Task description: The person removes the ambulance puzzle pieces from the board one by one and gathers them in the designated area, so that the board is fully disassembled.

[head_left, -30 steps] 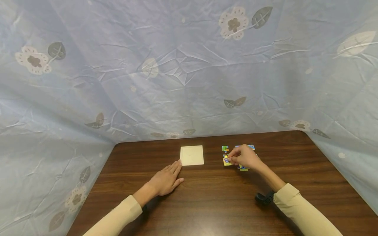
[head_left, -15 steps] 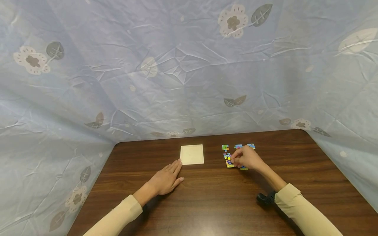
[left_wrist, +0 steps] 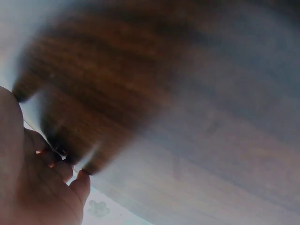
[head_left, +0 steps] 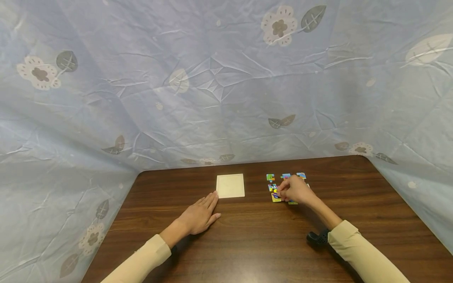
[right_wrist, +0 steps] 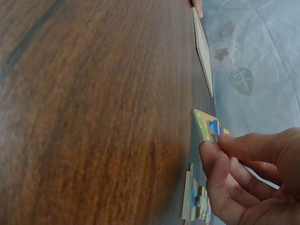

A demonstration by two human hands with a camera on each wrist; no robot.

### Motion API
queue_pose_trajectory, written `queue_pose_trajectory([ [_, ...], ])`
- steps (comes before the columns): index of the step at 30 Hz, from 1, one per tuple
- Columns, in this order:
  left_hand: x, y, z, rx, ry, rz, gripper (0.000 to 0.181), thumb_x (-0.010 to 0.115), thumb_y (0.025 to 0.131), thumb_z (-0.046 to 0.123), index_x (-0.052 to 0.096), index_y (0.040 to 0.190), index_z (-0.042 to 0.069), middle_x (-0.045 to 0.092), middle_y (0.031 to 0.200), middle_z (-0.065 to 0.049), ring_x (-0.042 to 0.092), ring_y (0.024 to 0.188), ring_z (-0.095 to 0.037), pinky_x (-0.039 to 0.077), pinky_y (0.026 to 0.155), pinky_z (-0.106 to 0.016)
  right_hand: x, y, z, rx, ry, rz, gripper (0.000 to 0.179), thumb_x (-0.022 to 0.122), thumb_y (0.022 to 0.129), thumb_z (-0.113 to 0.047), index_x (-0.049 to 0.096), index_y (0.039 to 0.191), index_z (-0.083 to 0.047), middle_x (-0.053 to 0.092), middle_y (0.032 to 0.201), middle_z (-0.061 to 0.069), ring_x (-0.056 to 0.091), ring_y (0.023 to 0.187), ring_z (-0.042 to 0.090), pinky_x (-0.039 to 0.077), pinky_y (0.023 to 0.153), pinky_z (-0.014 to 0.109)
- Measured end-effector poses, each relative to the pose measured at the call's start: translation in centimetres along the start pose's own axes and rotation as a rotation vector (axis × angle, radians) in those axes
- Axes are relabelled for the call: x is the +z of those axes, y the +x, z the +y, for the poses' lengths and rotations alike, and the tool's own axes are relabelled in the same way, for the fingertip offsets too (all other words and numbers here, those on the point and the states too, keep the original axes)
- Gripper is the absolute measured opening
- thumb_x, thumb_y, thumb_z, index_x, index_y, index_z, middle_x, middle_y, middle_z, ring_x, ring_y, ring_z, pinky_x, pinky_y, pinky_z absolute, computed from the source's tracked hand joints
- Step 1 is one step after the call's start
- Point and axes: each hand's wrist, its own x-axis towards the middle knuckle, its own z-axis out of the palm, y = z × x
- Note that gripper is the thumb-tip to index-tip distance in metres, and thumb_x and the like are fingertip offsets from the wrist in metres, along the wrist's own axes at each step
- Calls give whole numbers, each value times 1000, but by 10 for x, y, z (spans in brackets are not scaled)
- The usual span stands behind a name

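Observation:
In the head view my right hand (head_left: 296,190) is over a group of puzzle pieces on the table's right side. Its thumb and fingers pinch a yellow-edged puzzle piece (right_wrist: 205,125), seen tilted up off the table in the right wrist view. Other puzzle pieces lie close by: a green and blue one (head_left: 270,177), a blue one (head_left: 301,175) and several partly hidden under the hand. My left hand (head_left: 199,214) lies flat, its fingertips touching the lower left corner of a cream square puzzle tray (head_left: 230,186). The left wrist view is mostly blurred.
The dark wood table (head_left: 240,243) reaches back to a pale blue curtain (head_left: 219,98) with flowers and leaves, which also hangs at both sides. A black wrist strap (head_left: 318,237) is on the right forearm.
The right hand has shifted slightly right and toward me with the pinched puzzle piece, mostly in the first half second. The left hand and the tray have stayed in place.

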Motion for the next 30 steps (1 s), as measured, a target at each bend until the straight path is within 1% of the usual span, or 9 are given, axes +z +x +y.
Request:
queue_pose_trajectory([
  [6,1,-1,0,1,-7,2,75,28,114,54,20,167,2,18,177,-15,22,164,-30,30,133,-47,3,2,-6,17,-76,8,12,74,91,0,80,81,-1,76,71,7,70,60,17,58,55,27],
  [11,1,-1,0,-2,-10,-2,75,28,114,54,20,167,2,18,177,-14,21,165,-30,29,133,-47,6,4,-11,50,-124,-27,11,76,91,-2,80,80,-3,78,81,8,71,63,17,57,56,24],
  [14,1,0,-1,-5,-8,-4,76,26,114,55,19,168,2,17,177,-14,21,165,-30,29,133,-47,6,5,-16,70,-152,-46,11,76,92,-2,80,82,-3,78,83,8,71,64,17,55,55,22],
  [19,0,1,-1,-6,-7,2,76,26,114,55,20,167,2,17,177,-14,21,165,-29,30,133,-47,4,7,-23,99,-192,-61,15,74,93,-1,79,79,-3,75,73,9,66,59,15,50,52,20],
  [23,0,1,-1,-3,-12,5,76,26,114,55,20,167,2,17,177,-15,22,165,-30,30,133,-47,4,8,-24,112,-201,-56,20,70,92,4,78,75,-3,73,66,9,64,55,14,50,52,22],
  [26,0,0,-1,-2,-15,5,75,27,114,55,20,167,1,17,177,-15,22,165,-30,30,133,-47,5,8,-24,101,-206,-53,22,69,91,5,77,72,-2,72,63,9,64,54,15,51,51,22],
  [30,-1,0,0,-1,-23,3,75,29,114,53,21,167,1,18,177,-16,22,165,-31,30,133,-47,7,10,-23,80,-210,-58,24,68,92,6,74,69,0,68,59,11,58,48,13,46,49,20],
])
